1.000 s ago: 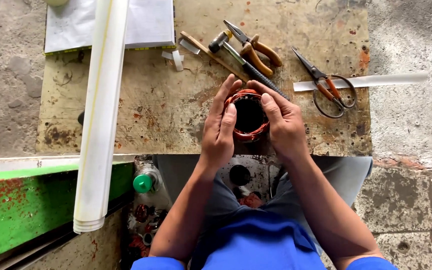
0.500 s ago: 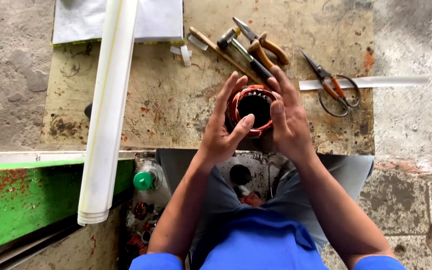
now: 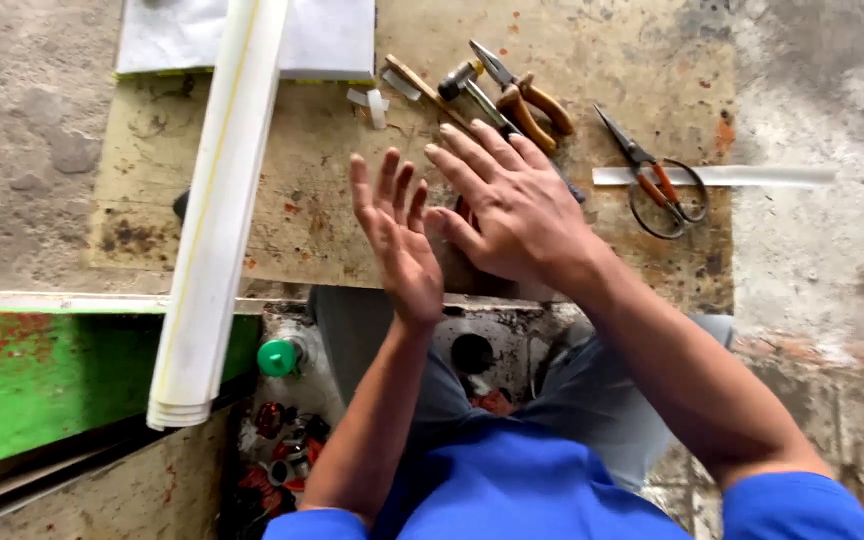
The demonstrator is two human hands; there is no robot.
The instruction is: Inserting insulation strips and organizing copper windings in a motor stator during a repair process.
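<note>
My left hand (image 3: pixel 397 235) spread, right hand (image 3: pixel 512 205) flat over a red coil (image 3: pixel 464 212) on the surface (image 3: pixel 302 200); pressing carelessly could bend its windings.

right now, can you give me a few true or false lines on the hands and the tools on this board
1. Both hands are spread open with fingers apart. True: the left hand and right hand show splayed fingers.
2. The right hand lies over a reddish part. True: a bit of the red coil shows under it.
3. The scissors sit left of the hands. False: the scissors lie to their right, across a white strip.
4. The pliers are in the left hand. False: the pliers lie on the wooden board.
5. The long white roll is upright. False: the white roll lies flat.
</note>
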